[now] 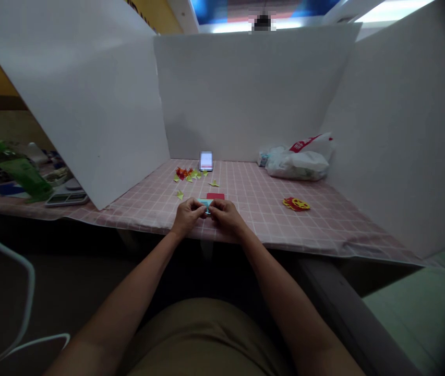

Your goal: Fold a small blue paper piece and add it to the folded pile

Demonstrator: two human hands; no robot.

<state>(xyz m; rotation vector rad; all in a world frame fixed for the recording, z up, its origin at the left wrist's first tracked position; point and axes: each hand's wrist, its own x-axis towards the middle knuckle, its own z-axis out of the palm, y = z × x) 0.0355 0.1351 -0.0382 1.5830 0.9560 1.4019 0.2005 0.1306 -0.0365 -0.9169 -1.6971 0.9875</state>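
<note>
While the left hand [188, 213] and right hand [225, 212] both pinch some blue paper [205, 202] at the table [253, 211]'s 6 o'clock edge, a red card [215, 196] sits just past it, around 1 o'clock.

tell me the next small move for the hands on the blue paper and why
Perhaps press a crease into the blue paper: the left hand and right hand pinch it close together, and folded yellow pieces lie beyond.
</note>
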